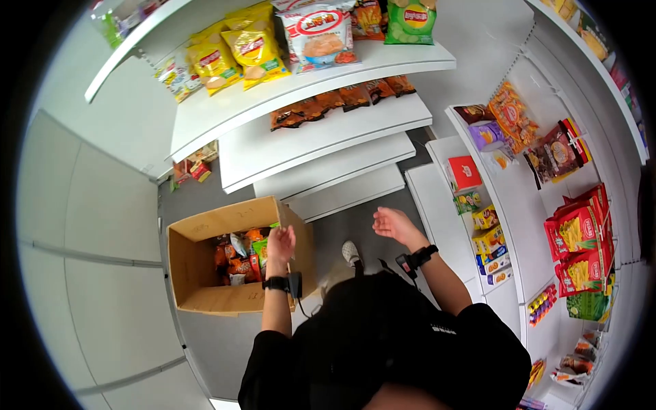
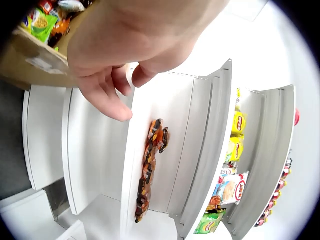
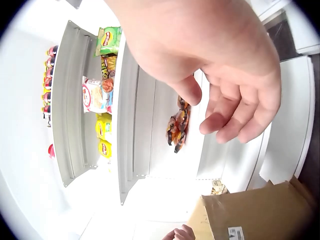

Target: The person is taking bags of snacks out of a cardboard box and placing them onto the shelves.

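Observation:
My left hand (image 1: pixel 281 244) hangs over the right side of a cardboard box (image 1: pixel 205 225), its fingers loosely bent with nothing between them. Inside the box lie several snack bags (image 1: pixel 239 256) in orange, red and green. To the right, my right hand (image 1: pixel 395 224) is held out in front of the body, likewise empty. In the right wrist view its fingers (image 3: pixel 232 107) are softly curled, apart from the thumb. Ahead of both hands, a row of orange-and-black snack bags (image 1: pixel 342 101) lies on a white shelf (image 1: pixel 328 140).
Yellow chip bags (image 1: pixel 253 51), a white snack bag (image 1: pixel 321 37) and a green chip bag (image 1: pixel 411 20) stand on the upper shelf. Shelves on the right carry red bags (image 1: pixel 581 239) and small boxes (image 1: pixel 488 242). More packets (image 1: pixel 198 167) lie on the floor behind the box.

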The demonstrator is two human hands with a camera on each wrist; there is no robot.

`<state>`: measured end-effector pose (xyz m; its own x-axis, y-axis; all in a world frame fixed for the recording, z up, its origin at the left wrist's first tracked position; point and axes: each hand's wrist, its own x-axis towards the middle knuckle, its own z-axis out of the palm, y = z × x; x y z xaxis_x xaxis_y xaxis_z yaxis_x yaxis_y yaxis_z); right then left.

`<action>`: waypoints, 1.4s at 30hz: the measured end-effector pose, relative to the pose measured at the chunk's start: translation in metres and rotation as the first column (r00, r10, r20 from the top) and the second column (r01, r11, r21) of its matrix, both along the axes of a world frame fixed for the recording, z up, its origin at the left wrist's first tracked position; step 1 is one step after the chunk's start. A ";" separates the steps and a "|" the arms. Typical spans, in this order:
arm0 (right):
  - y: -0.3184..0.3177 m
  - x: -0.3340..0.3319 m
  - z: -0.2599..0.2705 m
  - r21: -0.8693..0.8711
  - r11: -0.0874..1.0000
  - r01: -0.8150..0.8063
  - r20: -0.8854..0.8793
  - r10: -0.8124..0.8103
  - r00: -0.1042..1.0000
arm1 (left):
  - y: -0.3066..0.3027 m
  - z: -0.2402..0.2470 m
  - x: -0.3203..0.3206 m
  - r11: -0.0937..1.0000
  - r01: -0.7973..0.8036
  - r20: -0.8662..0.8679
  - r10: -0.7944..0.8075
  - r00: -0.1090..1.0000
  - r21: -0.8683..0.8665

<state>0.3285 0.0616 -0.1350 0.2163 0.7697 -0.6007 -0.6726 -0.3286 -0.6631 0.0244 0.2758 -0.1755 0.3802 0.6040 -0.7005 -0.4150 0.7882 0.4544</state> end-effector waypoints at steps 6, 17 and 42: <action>-0.035 -0.060 -0.017 -0.064 0.993 -0.095 -0.082 0.089 0.993 | -0.080 0.003 -0.084 0.990 -0.141 -0.060 0.141 0.988 0.004; -0.015 -0.176 -0.030 -0.081 0.938 -0.338 -0.192 0.318 0.928 | -0.152 0.013 -0.224 0.966 -0.254 -0.103 0.257 0.961 0.039; 0.120 -0.272 -0.017 -0.229 0.973 0.031 -0.399 -0.123 0.909 | 0.028 -0.031 -0.293 0.995 -0.060 -0.012 0.059 0.998 -0.082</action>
<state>0.0569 0.1813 -0.1522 -0.0297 0.6043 -0.7962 -0.8976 -0.3665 -0.2447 -0.2685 0.3038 -0.2060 0.3386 0.5653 -0.7521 -0.4581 0.7973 0.3930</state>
